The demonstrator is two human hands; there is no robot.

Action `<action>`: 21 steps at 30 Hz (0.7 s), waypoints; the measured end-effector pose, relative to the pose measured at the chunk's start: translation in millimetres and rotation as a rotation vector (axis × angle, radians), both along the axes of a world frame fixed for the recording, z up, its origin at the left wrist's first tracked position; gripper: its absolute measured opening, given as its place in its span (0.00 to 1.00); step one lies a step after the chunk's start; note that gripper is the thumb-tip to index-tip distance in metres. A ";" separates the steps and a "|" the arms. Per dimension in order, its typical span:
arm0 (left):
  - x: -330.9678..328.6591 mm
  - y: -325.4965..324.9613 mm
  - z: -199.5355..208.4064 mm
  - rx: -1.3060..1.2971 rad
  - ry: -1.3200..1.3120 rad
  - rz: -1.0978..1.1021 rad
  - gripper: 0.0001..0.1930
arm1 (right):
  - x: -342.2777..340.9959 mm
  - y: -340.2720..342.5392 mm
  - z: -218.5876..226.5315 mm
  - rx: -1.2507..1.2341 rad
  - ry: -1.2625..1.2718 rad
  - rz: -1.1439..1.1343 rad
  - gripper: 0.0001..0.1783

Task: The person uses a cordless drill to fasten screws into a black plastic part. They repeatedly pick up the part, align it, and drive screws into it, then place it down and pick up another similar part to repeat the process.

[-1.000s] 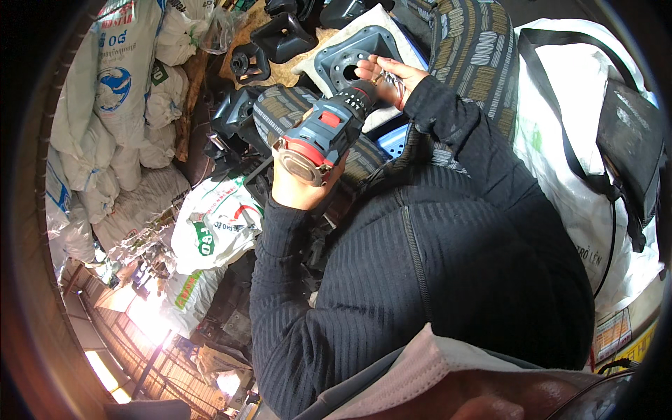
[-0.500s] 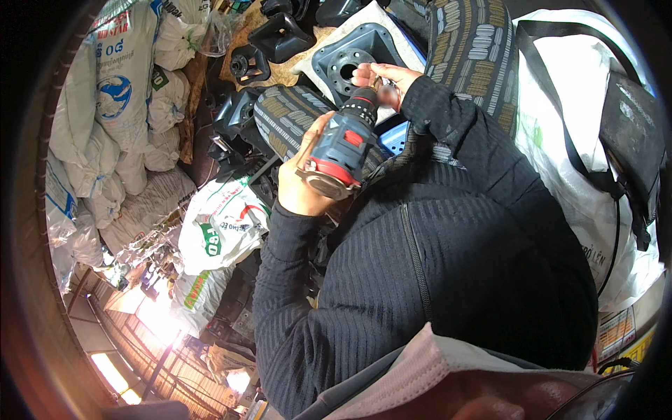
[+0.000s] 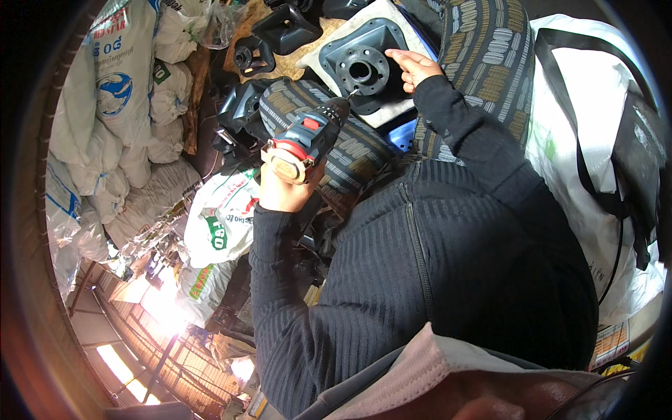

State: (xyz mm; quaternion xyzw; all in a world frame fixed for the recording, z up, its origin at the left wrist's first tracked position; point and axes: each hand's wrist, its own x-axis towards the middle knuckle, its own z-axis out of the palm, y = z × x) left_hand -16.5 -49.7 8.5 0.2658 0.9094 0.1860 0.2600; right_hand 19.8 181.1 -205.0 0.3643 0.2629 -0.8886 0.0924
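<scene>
My left hand (image 3: 285,190) is wrapped round the grip of a grey and red cordless drill (image 3: 311,133). The drill's chuck points up and to the right, and its bit meets the lower edge of a round flange (image 3: 378,75) with a ring of holes. This flange stands on a dark, square-flared housing (image 3: 374,35), lying on a white pad (image 3: 313,61) between my legs. With fingertips pinched at the flange's right rim, my right hand (image 3: 416,70) steadies it; the underside of that grip is hidden.
More dark housings (image 3: 285,29) lie at the upper left. My patterned trouser legs (image 3: 483,63) flank the pad, with a blue plastic piece (image 3: 402,136) below it. Stuffed white sacks (image 3: 115,84) are stacked at left; a large white bag (image 3: 570,133) stands at right.
The drill has moved left and slightly down, bringing its bit against the flange. My right hand has left the chuck area and gone up and right to the flange rim.
</scene>
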 end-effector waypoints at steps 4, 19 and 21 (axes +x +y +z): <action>-15.6 9.2 -7.1 -0.043 -0.021 -0.020 0.13 | -8.4 -4.6 -0.6 0.184 -0.046 0.070 0.12; -67.3 34.1 -5.4 -0.273 -0.215 -0.200 0.20 | -18.2 -12.4 -9.2 0.291 -0.061 0.007 0.12; -62.3 30.5 -12.1 -0.240 -0.124 -0.248 0.21 | -19.5 -12.9 -6.8 0.283 -0.068 0.016 0.13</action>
